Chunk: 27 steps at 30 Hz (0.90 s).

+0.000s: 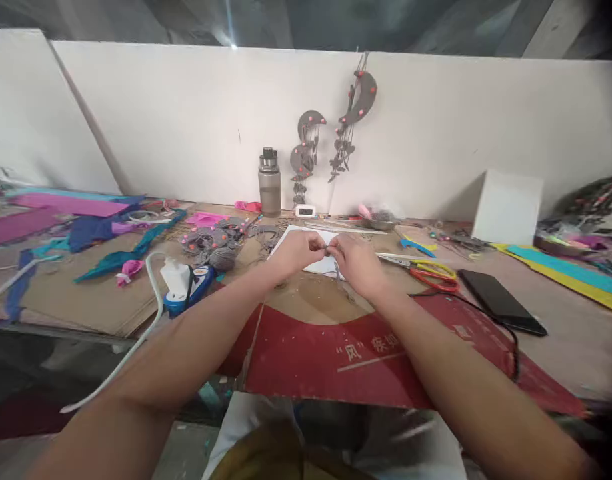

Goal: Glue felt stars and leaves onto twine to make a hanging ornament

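My left hand [300, 251] and my right hand [356, 262] meet over a white sheet of paper [299, 237] on the cardboard-covered table [86, 300]. The fingertips of both hands are pinched together around a small thing between them, too small to name. A thin grey string hangs from below my right hand. Both forearms reach out over a red cardboard piece [336, 353] with white characters.
A glue gun [189, 283] with a white cable lies at the left, near grey felt pieces [209, 240] and coloured scraps. Red-and-yellow scissors [431, 272], a black phone [501, 301], a white box [509, 207], a steel bottle [269, 183] and grey moon ornaments [356, 100] on the wall.
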### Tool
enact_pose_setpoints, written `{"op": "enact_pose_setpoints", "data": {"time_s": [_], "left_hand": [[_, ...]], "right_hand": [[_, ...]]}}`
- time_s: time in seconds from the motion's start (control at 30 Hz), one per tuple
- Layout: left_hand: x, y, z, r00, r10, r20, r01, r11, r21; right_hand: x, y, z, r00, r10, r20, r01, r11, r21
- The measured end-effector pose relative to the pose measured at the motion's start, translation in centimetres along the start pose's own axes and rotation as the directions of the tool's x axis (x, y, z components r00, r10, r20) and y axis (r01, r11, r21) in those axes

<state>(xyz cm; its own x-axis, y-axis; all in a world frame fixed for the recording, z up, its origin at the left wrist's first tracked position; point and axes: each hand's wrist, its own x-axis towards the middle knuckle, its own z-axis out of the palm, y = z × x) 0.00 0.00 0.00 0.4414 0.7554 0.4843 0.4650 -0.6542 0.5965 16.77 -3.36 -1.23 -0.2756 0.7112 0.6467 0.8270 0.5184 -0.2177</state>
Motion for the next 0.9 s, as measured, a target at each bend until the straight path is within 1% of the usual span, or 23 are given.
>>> {"op": "enact_pose_setpoints", "data": {"time_s": [0.07,0.13,0.2,0.27,0.37,0.5,0.57,0.63,0.77,0.9], "left_hand": [[0.0,0.0,0.2,0.994,-0.111,0.015,0.112,0.986,-0.125],[0.0,-0.1,0.4,0.981,-0.194,0.023,0.194,0.951,-0.242],[0.2,-0.4,0.6,0.967,-0.254,0.014,0.242,0.902,-0.358],[0.3,-0.8,0.8,0.958,-0.287,0.008,0.26,0.854,-0.45],[0.4,-1.2,1.1,0.951,-0.31,0.008,0.265,0.797,-0.543],[0.3,-1.4,1.6,0.948,-0.318,0.012,0.257,0.744,-0.617],[0.4,-1.4,1.7,0.944,-0.33,-0.014,0.241,0.717,-0.654],[0.5,-1.5,1.5,0.931,-0.361,-0.06,0.225,0.694,-0.684],[1.1,-2.8,0.4,0.878,-0.444,-0.176,0.204,0.682,-0.702],[1.7,-4.8,-0.8,0.81,-0.525,-0.259,0.175,0.639,-0.749]], "right_hand": [[0.0,-0.1,-0.1,0.999,0.029,-0.027,-0.027,0.996,0.09],[0.0,-0.1,-0.2,0.998,0.054,-0.045,-0.046,0.987,0.154],[-0.1,-0.2,-0.2,0.995,0.076,-0.057,-0.064,0.979,0.193],[-0.2,-0.4,-0.2,0.995,0.076,-0.071,-0.061,0.978,0.199],[-0.2,-0.7,-0.2,0.993,0.081,-0.086,-0.063,0.978,0.199],[-0.1,-0.9,-0.1,0.984,0.155,-0.087,-0.131,0.965,0.229],[-0.1,-0.9,-0.1,0.981,0.183,-0.07,-0.161,0.956,0.244],[-0.1,-0.8,-0.1,0.98,0.194,-0.041,-0.177,0.951,0.255],[0.0,-0.6,-0.1,0.977,0.215,0.002,-0.207,0.939,0.273],[0.3,-0.3,-0.5,0.956,0.29,0.047,-0.288,0.898,0.331]]}}
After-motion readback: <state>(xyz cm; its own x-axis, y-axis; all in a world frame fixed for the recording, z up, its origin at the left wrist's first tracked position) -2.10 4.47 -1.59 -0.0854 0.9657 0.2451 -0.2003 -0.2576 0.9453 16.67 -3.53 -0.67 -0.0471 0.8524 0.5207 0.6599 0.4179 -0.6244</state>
